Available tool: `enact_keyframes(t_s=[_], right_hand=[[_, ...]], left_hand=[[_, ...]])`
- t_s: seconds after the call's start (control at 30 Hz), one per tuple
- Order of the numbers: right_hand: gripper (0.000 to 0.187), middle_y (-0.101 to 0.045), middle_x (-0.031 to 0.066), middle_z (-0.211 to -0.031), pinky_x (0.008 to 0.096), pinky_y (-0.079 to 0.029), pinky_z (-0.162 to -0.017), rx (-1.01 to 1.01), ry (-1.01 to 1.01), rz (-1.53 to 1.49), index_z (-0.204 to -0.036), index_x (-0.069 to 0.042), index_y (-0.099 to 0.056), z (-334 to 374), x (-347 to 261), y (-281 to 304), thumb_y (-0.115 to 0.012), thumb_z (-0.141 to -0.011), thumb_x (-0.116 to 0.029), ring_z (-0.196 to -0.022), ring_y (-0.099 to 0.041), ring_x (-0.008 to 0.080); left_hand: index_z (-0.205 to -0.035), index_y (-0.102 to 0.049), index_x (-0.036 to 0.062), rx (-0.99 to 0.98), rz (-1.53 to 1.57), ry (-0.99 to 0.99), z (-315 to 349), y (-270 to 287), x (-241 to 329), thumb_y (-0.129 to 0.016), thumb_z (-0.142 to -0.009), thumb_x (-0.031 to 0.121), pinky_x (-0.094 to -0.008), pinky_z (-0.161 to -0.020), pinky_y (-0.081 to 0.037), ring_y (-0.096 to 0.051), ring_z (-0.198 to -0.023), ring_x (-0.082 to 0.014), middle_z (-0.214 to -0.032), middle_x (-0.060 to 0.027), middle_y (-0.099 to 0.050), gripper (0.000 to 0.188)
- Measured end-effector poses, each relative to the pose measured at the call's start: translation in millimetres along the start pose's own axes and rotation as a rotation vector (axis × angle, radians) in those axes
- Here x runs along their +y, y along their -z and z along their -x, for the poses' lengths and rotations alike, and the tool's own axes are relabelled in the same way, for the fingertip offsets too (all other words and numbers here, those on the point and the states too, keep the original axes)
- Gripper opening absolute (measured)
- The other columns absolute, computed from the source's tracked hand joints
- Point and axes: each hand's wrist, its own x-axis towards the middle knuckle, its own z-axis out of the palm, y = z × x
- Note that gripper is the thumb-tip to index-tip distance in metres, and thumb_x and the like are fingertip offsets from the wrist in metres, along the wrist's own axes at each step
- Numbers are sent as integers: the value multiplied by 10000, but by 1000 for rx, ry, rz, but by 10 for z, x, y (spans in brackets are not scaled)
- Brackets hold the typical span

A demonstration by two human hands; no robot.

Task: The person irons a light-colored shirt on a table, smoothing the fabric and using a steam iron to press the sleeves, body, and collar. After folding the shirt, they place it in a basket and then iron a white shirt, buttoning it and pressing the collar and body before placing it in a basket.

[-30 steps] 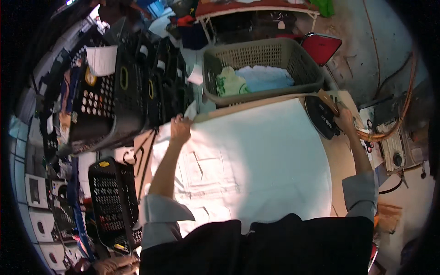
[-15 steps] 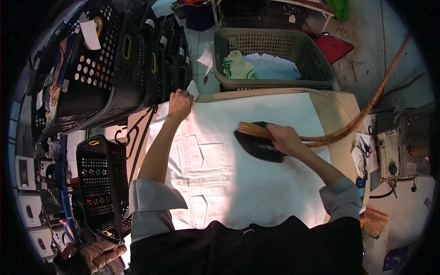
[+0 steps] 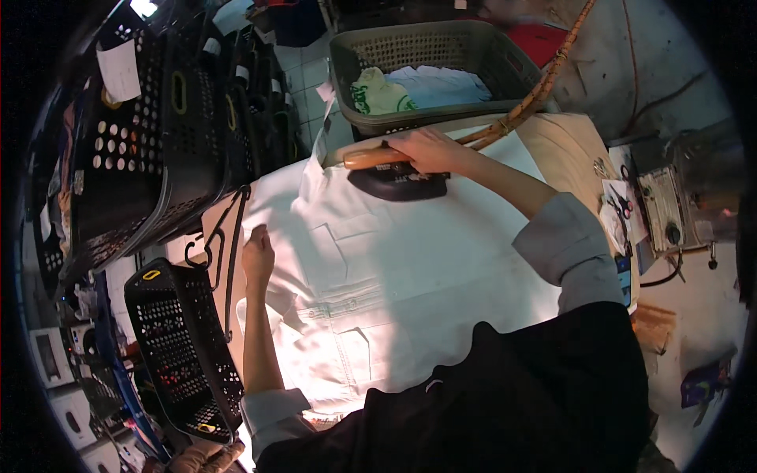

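A white shirt with two flap pockets and a button placket lies spread over a tan padded ironing table. My right hand is wrapped round the wooden handle of a dark iron, which rests on the shirt's far part. Its brown wrapped cord runs up to the far right. At the shirt's left edge my left hand is closed, fingers curled on the cloth; the fingertips are hidden. Soft creases run through the fabric beside it. A white strip stands up at the shirt's far left.
Beyond the table stands a grey-green basket with folded cloths in it. Black crates are stacked at the left, with a black hanger and another black basket nearer. Scissors lie at the right edge, beside a metal machine.
My right hand has slid the iron away and to the left, to the shirt's far part. The left hand has come nearer and left from the far corner. The view has shifted.
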Motion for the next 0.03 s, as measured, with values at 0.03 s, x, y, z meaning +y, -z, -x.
enact_keyframes(t_s=[0.03], right_hand=[[326, -586, 189, -907, 454, -437, -783, -31, 11, -3, -1009, -60, -495, 107, 14, -29, -574, -692, -46, -892, -564, 358]], left_hand=[[-998, -595, 74, 12, -30, 3, 64, -107, -244, -546, -813, 147, -350, -688, -485, -623, -782, -287, -868, -217, -607, 205]])
